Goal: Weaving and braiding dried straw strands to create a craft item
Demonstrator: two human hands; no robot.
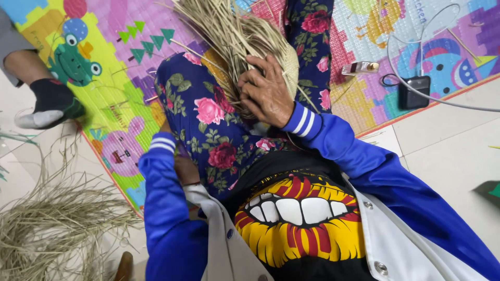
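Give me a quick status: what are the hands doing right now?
Right hand pressed in a grip on the woven straw piece on the lap. Left hand tucked low beside the thigh, mostly hidden. Loose straw pile on the floor, clear of both.

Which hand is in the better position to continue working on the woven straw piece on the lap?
The right hand, probably. It already rests on the woven straw piece with fingers spread among the loose strands. The left hand is low beside the thigh, mostly hidden behind the floral trousers, away from the straw.

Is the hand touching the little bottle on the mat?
No, the right hand presses on the straw weaving on the lap, while the small bottle lies apart on the play mat.
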